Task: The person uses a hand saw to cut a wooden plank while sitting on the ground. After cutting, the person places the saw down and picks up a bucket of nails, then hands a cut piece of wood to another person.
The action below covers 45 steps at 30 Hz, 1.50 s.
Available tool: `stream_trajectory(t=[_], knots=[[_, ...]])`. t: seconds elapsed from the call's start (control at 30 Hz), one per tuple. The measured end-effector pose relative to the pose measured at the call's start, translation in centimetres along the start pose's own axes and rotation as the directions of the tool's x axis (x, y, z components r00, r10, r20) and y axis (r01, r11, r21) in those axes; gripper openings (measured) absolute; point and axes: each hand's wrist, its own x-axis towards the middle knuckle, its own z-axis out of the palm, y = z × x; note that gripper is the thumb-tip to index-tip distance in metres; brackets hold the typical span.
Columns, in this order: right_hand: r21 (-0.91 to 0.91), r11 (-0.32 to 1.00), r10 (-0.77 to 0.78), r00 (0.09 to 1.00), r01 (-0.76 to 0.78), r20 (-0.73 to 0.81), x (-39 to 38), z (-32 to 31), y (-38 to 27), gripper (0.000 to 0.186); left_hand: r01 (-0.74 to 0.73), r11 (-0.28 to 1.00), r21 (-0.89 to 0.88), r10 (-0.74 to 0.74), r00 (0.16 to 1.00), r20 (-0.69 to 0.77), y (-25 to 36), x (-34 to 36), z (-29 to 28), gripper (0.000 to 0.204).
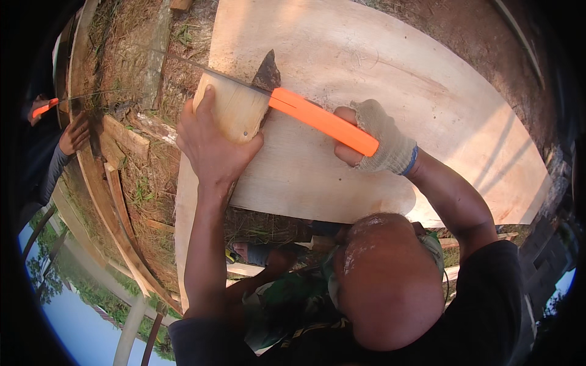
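Note:
In my right hand (378,137), which wears a knitted glove, is the bright orange handle of a handsaw (323,120). Its thin blade, seen nearly edge-on, runs up and left along the far end of a pale wooden plank (237,110). My bare left hand (213,143) clasps that plank just below the blade, thumb on its right side and forefinger stretched toward the blade. Under the plank lies a large plywood sheet (366,73). A dark triangular shape (267,72) shows beside the blade's handle end; I cannot tell what it is.
At the far left another person's hand (74,133) rests by a long board (91,168), near a second orange-handled saw (45,108). Wood offcuts (125,135) litter the grassy ground. My bare, dusty knee (390,274) is against the sheet's near edge.

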Motion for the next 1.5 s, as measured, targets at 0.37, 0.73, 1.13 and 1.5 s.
stream_trajectory(t=[0.37, 0.73, 1.13, 1.5], knots=[[-0.126, 0.992, -0.009, 0.999, 0.003, -0.053, -1.4, -0.2, 0.4, 0.012, -0.009, 0.998, -0.055, 0.011, 0.999, 0.036, -0.8, 0.9, 0.2, 0.113], [-0.254, 0.967, 0.007, 0.998, -0.022, -0.063, -4.6, 0.7, 1.4, 0.009, -0.035, 0.999, -0.037, 0.034, 0.999, -0.018, -0.8, 0.6, 0.5, 0.116], [-0.090, 0.996, 0.014, 0.997, -0.021, -0.080, -1.9, 0.2, -0.6, 0.008, -0.053, 0.999, 0.005, 0.053, 0.998, -0.045, -0.7, 0.3, 0.8, 0.115], [-0.081, 0.997, 0.000, 0.997, -0.006, -0.076, -5.0, 0.0, 1.5, 0.012, -0.017, 1.000, -0.021, 0.017, 0.999, -0.029, -0.3, 0.6, 0.0, 0.109]])
